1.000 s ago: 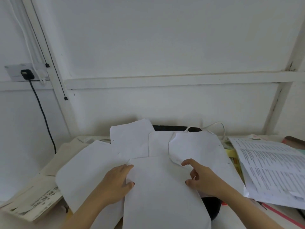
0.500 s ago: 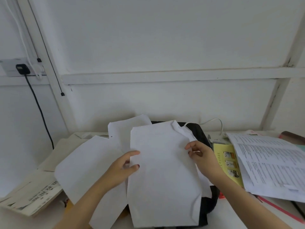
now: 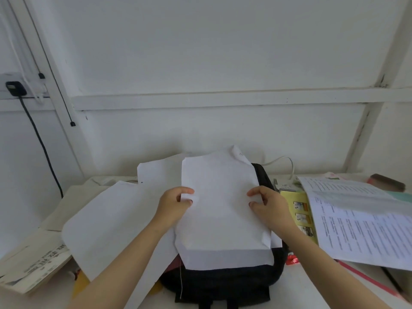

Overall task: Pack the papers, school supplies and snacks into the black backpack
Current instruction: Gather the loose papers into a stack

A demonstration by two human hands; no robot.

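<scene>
- Head view, only one avail.
- My left hand (image 3: 176,205): fingers curled, thumb on top, pinching the left edge of the paper stack (image 3: 220,210). Closed on the stack, not flat.
- My right hand (image 3: 268,205): same on the right edge, thumb and fingertips nipping the sheets. Both hands grip; stack squared between them.
- Stack lies over the black backpack (image 3: 225,284), which sits at the desk's near edge, centre. Far top corner of stack is curled. Lower end rests on the bag's upper face.
- Bag opening: can't tell if zip is open; paper covers it.
- Loose sheets (image 3: 107,221) fan out left of the stack, touching it, towards desk's left side. Not yet gathered.
- Printed pages (image 3: 365,221) on desk's right side, overlapping a yellow booklet (image 3: 298,210) just beside the bag.
- Small red wrapper (image 3: 292,260) by the bag's right flank; poss. a snack, unconfirmed.
- Newspaper (image 3: 38,266) at desk's near-left corner.
- Step in hand, my judgement: collecting and squaring papers, pre-insertion. Task early; nothing visibly inside the bag.
- Next move calls for: add left sheets to stack, lift it clear, find the opening, slide stack in edge-first.
- Risk: curled corner may catch on entry; thin sheets may splay if grip slackens.
</scene>
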